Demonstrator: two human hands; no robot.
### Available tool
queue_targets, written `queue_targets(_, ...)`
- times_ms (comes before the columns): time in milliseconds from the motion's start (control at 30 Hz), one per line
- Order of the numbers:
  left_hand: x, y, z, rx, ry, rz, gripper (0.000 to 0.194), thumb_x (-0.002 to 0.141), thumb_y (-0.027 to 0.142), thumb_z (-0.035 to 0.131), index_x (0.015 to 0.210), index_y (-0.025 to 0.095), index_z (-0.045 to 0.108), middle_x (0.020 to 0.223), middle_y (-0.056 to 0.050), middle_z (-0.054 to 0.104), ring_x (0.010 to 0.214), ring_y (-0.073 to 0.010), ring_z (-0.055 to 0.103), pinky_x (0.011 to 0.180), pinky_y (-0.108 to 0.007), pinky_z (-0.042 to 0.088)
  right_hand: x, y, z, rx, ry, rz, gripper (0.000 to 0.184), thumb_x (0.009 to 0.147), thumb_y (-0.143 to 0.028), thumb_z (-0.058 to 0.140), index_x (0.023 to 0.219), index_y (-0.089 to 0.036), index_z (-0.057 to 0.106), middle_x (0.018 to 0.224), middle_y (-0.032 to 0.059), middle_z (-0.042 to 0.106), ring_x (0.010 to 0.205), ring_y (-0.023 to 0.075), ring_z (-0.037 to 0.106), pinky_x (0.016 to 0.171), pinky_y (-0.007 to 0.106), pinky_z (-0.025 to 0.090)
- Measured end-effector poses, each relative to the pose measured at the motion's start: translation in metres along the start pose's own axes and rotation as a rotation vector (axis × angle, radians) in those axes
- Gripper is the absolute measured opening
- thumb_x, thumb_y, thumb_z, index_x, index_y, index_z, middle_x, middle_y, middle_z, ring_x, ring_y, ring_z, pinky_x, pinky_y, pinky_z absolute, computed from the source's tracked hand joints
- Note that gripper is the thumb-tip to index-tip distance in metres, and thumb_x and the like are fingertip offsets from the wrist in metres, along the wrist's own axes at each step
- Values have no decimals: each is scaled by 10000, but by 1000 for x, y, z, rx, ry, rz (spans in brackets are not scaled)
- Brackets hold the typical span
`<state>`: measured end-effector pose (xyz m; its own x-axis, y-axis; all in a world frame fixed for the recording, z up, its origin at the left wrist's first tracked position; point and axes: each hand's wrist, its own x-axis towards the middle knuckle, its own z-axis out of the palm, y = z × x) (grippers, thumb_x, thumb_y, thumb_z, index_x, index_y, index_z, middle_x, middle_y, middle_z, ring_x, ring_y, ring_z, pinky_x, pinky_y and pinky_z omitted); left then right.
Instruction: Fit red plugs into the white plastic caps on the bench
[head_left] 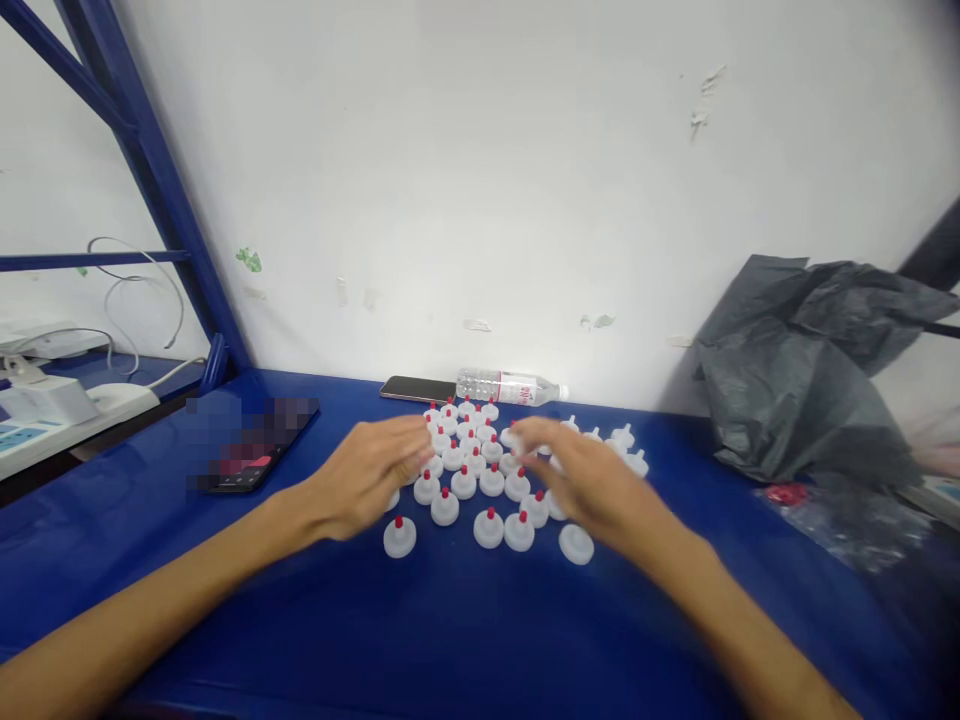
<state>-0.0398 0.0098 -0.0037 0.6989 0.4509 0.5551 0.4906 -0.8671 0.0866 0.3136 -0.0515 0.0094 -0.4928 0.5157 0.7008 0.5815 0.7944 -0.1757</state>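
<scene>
Several white plastic caps with red tips (465,470) stand packed together on the blue table (450,630). A few caps without a red tip (576,544) sit on their right side. My left hand (367,475) hovers over the left edge of the group, fingers stretched out toward the caps and slightly blurred. My right hand (577,470) lies over the right side of the group, fingers extended and smeared by motion. Neither hand visibly holds a cap.
A plastic water bottle (510,386) lies on its side by the wall, next to a phone (417,389). Another phone (255,455) lies at the left. A dark grey plastic bag (795,380) sits at the right. A blue steel frame (150,170) and a power strip (67,405) are at the left.
</scene>
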Motion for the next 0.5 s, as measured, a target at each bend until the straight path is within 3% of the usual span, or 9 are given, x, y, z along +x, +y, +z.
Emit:
queue_targets(100,4,-20,-14,7,123,-211,434,1332,349,382,901,306,412,845,-7,618,761,-244,568,780,-416,463,-3,20,-30,-190,160,242,177,1201,-184,669,1241,-283,810,1245,92,973,1136,309,986,1048,422,813)
queue_targets(167,8,-30,-21,70,106,-375,414,1312,392,408,905,314,406,855,-12,621,802,-260,596,822,-421,468,-4,29,-42,-257,179,313,224,1220,-223,642,1254,-259,860,1264,121,961,1173,330,971,1099,460,800)
queue_targets(333,13,-42,-26,191,-14,-677,364,1266,366,401,986,293,622,1050,-89,775,1006,-334,765,936,-447,568,-8,38,-33,-204,-92,305,329,1235,-337,651,1258,-279,974,1316,112,1007,1268,359,971,1176,537,799)
queue_targets(500,15,-43,-23,227,-140,-745,470,1275,311,439,1219,210,895,1316,-174,879,1209,-391,868,1097,-500,651,-17,41,-18,-203,-249,236,370,1264,-339,652,1256,-280,1017,1315,104,1027,1424,385,938,1262,563,764)
